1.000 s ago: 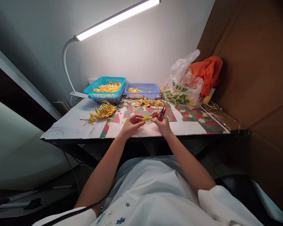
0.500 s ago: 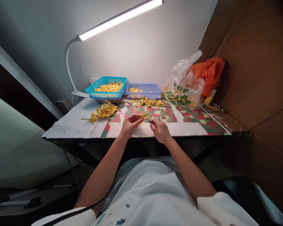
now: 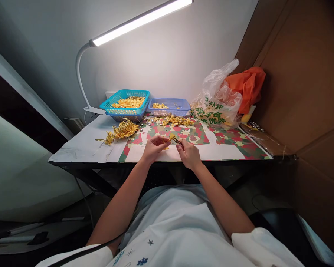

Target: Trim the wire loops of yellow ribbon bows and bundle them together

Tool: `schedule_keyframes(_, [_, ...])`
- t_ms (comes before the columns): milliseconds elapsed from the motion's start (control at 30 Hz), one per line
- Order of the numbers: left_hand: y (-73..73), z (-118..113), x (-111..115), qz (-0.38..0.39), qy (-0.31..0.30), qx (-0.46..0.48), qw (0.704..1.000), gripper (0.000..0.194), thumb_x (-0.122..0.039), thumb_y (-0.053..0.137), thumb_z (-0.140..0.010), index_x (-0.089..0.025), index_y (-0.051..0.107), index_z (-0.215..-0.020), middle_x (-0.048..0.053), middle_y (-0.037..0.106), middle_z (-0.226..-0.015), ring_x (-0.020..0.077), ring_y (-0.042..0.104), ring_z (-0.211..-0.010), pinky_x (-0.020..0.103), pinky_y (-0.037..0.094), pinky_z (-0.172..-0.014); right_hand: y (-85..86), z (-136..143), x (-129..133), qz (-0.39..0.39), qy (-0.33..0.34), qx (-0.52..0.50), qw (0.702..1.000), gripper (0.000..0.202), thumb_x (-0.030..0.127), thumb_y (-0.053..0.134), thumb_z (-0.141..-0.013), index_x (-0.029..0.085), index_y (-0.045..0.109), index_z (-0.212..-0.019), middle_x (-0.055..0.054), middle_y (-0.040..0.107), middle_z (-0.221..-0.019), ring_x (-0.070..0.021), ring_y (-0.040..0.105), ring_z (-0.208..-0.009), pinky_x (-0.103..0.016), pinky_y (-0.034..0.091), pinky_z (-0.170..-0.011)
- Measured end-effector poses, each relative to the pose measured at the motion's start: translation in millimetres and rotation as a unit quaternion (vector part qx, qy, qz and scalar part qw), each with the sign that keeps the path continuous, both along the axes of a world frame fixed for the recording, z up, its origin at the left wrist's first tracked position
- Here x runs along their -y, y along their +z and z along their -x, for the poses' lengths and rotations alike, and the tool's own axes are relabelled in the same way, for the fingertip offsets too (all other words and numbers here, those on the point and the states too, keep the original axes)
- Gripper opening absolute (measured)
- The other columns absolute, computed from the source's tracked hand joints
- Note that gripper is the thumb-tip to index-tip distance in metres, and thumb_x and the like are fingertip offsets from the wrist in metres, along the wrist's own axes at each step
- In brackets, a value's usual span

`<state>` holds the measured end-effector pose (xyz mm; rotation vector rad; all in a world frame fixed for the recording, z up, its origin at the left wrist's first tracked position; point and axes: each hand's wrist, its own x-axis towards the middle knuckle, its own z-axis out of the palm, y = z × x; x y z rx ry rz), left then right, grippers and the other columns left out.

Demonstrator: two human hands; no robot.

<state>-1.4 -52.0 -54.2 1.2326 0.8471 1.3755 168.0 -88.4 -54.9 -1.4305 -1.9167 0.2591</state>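
Observation:
Over the front of the table, my left hand point(image 3: 153, 148) pinches a gold ribbon piece point(image 3: 172, 137) that has a thin loop. Facing it, my right hand point(image 3: 189, 152) is closed on a small dark metal tool point(image 3: 177, 141), whose narrow tips reach the gold piece between the hands. The fingers partly hide both items. On the left of the table lies a bundle of gold ribbon flowers point(image 3: 125, 129). More gold flowers point(image 3: 174, 120) lie in a row beyond my hands.
A turquoise basket point(image 3: 145, 105) with gold pieces stands at the back, beside a purple basket point(image 3: 169, 112). A plastic bag point(image 3: 215, 107) and orange cloth point(image 3: 247, 85) are at the right rear. A lit lamp point(image 3: 141, 23) hangs above the white table point(image 3: 80, 148).
The tool's tips in my right hand have moved left and now lie across the gold piece. My left hand has barely moved.

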Motion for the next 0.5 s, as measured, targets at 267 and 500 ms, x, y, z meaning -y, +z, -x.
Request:
schedule_keyframes(267, [-0.1,0.7,-0.6,0.000,-0.011,-0.010,1.000,0.035,-0.038,0.091,-0.050,-0.016,0.071,-0.067,0.001,0.068,-0.067,0.0109,0.059,-0.060,0.024,0.046,-0.058,0.5,-1.5,-0.1,0.007,0.012,0.016,1.000,0.031,0.040,0.034,-0.097,0.021,0.058,-0.100,-0.007,0.069,-0.086,-0.0235,0.062,-0.076,-0.028,0.033,-0.061])
schedule_keyframes(500, [-0.5,-0.4,-1.6,0.004,-0.020,-0.019,1.000,0.036,-0.039,0.091,-0.048,-0.016,0.071,-0.067,0.001,0.069,-0.065,0.0108,0.059,-0.059,0.023,0.045,-0.057,2.6,-2.1,-2.3,0.019,0.003,0.027,0.999,0.035,0.037,0.030,-0.100,0.020,0.060,-0.104,-0.007,0.068,-0.080,-0.0229,0.061,-0.074,-0.027,0.031,-0.059])
